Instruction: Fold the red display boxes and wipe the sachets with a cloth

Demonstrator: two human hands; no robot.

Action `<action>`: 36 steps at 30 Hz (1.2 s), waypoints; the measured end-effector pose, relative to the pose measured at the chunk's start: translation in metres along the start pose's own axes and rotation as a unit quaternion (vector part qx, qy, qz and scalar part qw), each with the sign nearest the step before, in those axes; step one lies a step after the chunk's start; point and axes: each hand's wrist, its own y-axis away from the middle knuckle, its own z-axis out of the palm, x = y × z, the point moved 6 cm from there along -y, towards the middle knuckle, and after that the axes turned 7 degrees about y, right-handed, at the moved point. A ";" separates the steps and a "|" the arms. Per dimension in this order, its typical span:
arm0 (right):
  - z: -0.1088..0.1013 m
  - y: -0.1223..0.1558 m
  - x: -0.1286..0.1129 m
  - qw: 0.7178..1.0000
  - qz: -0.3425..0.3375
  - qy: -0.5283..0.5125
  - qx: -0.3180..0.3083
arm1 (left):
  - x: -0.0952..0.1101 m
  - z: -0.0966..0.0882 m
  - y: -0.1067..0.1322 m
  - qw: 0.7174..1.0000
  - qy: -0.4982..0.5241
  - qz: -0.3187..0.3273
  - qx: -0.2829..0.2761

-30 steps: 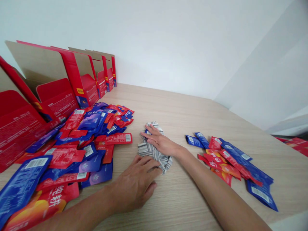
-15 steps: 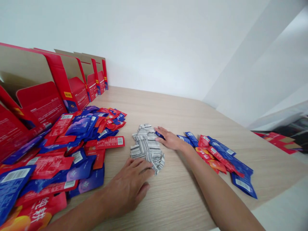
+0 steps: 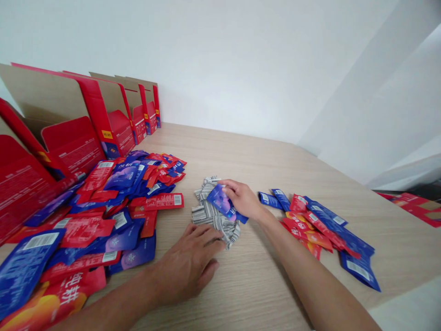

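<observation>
A crumpled grey-and-white striped cloth lies on the wooden table in front of me. My right hand grips a blue sachet with a purple print, holding it over the cloth and hiding part of it. At the cloth's near edge rests my left hand, fingers stretched out and touching the fabric, with nothing held. To the left is a big heap of red and blue sachets. Right of my right hand lies a smaller group of red and blue sachets.
Open red cardboard boxes stand in a row along the left side, behind the heap. A white wall borders the table at the back. More red packaging sits beyond the table's right edge.
My right hand now holds up the blue sachet, which was mostly hidden under its fingers beside the cloth. My left hand stays at the cloth, and the view has shifted slightly.
</observation>
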 end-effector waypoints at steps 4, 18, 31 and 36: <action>0.016 0.004 -0.012 0.997 -0.072 0.034 -0.015 | 0.001 0.000 0.000 1.000 0.005 0.002 0.000; 0.020 0.006 0.008 0.991 -0.107 -0.020 -0.073 | 0.001 -0.001 0.000 1.000 0.013 -0.007 -0.009; 0.000 0.012 0.034 0.954 0.062 0.260 -0.138 | 0.002 -0.002 0.000 1.000 0.010 -0.005 -0.020; -0.001 0.012 0.015 0.924 0.087 0.331 -0.172 | 0.003 -0.002 0.000 1.000 -0.002 0.001 -0.016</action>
